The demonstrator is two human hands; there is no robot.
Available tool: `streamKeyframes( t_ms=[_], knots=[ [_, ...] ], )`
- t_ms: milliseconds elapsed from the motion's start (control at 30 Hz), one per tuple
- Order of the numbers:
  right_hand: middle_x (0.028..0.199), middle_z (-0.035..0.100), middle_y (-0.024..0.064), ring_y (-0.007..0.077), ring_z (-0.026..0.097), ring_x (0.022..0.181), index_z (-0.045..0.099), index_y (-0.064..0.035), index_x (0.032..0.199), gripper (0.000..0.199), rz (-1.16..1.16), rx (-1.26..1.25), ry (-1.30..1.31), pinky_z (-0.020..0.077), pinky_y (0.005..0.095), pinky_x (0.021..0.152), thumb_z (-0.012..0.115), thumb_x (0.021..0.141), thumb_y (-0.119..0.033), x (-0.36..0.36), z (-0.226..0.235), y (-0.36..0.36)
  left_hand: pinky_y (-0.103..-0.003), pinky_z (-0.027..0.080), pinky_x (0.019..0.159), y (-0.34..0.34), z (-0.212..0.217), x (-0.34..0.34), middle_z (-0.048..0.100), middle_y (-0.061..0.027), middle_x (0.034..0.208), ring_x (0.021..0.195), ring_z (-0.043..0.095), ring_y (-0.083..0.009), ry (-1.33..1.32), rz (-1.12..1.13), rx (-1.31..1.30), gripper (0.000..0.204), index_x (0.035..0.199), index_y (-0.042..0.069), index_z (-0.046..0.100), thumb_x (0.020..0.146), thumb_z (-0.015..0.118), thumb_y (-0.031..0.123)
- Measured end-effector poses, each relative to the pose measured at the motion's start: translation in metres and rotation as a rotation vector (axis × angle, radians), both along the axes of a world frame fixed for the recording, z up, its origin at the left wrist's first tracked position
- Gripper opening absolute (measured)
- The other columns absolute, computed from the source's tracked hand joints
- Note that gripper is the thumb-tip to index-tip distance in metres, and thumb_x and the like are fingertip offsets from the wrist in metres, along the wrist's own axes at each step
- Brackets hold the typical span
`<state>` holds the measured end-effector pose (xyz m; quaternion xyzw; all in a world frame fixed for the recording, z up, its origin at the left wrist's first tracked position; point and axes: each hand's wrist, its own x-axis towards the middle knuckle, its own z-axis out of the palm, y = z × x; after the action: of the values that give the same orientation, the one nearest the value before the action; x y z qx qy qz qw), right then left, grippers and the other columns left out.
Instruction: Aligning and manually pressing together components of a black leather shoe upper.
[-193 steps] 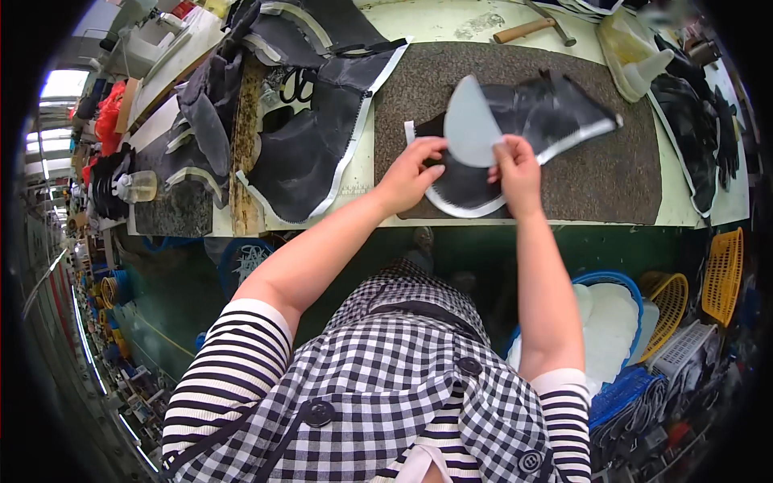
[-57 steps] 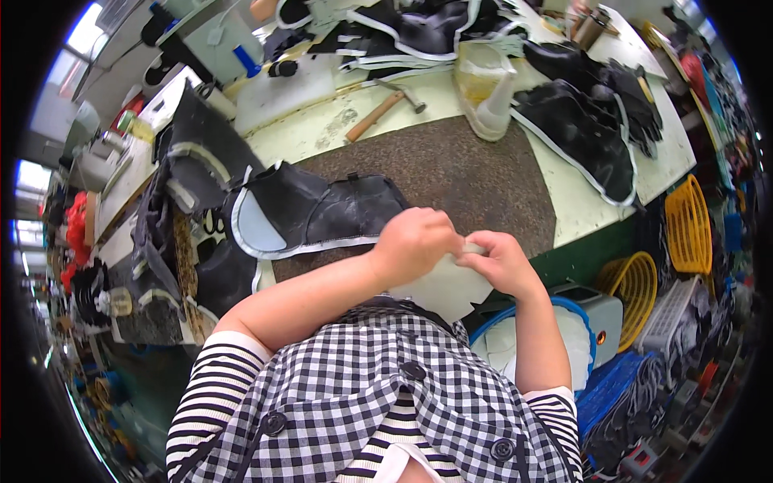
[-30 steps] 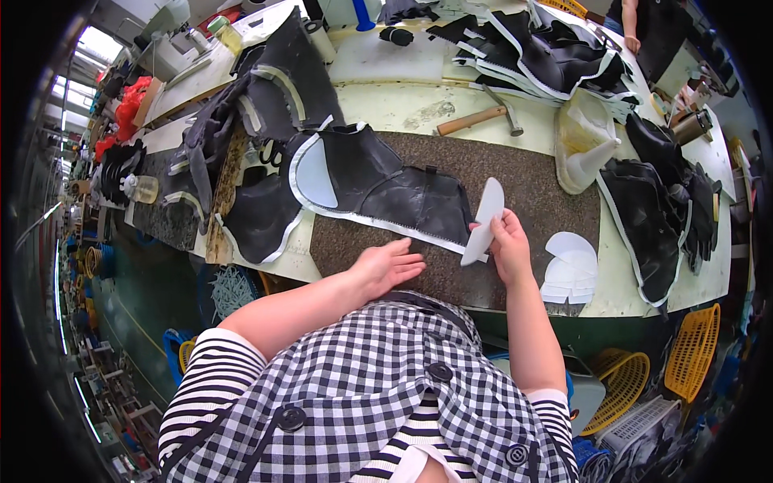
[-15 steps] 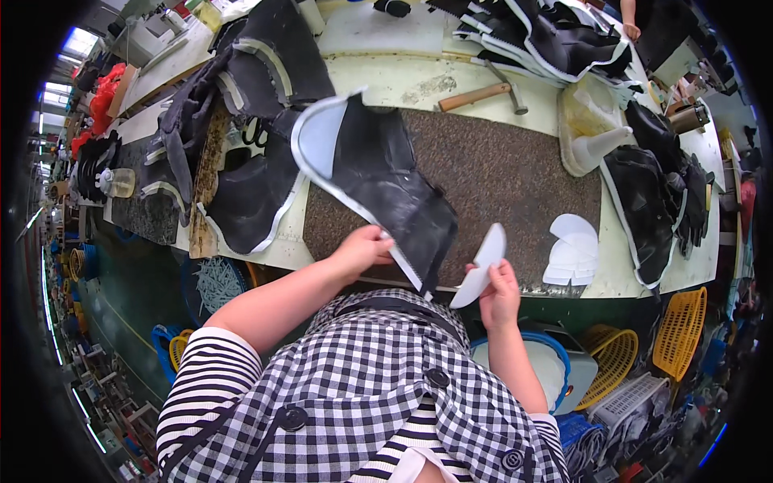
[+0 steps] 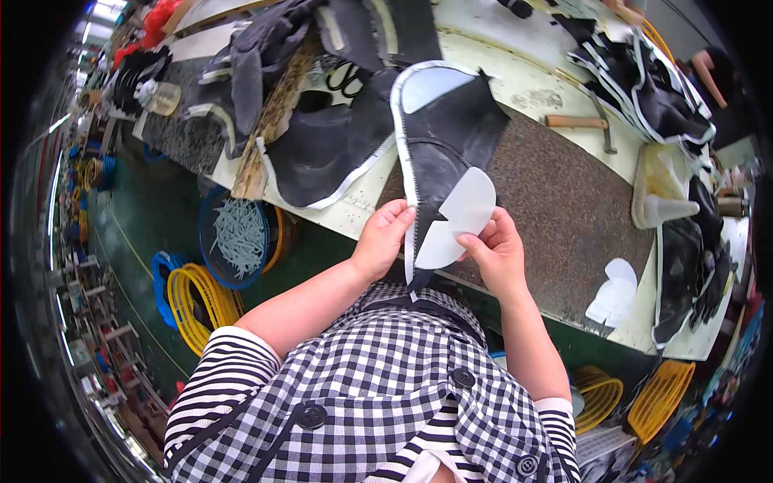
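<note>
Head cam's got the big brown mat [image 5: 547, 185], a white-edged black piece [image 5: 441, 153] over its left end, left hand [image 5: 382, 241] pinching that edge, and right hand [image 5: 498, 251] gripping a notched white piece [image 5: 462, 216] against its near part.

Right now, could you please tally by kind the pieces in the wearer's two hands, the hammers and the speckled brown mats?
Black white-edged piece, in the left hand: 1
White notched piece, in the right hand: 1
Hammer: 1
Speckled brown mat: 1
Total: 4
</note>
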<state>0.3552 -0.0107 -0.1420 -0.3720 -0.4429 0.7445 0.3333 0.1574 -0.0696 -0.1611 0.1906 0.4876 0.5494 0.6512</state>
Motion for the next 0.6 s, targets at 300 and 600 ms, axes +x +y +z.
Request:
streamKeyframes(
  t_ms=[300,600],
  knots=[
    [0.098,0.068,0.008,0.0127,0.064,0.09,0.05,-0.0007,0.116,0.033,0.06,0.199,-0.22,0.0502,0.025,0.079,0.066,0.087,0.0,-0.039,0.01,0.013,-0.025,0.046,0.089,-0.013,0.019,-0.001,0.063,-0.0054,0.108,0.099,0.058,-0.0101,-0.07,0.087,0.033,0.027,0.118,0.0,0.055,0.104,0.042,0.02],
    [0.096,0.068,0.0079,0.0121,0.065,0.088,0.051,-0.0004,0.113,0.03,0.025,0.181,-0.261,0.0508,0.0249,0.077,0.066,0.087,0.0,-0.034,0.014,0.015,-0.026,0.048,0.091,-0.008,0.017,0.003,0.062,-0.0071,0.114,0.103,0.059,-0.0119,-0.138,0.067,0.057,0.03,0.125,0.0,0.052,0.103,0.043,0.018]
  ],
)
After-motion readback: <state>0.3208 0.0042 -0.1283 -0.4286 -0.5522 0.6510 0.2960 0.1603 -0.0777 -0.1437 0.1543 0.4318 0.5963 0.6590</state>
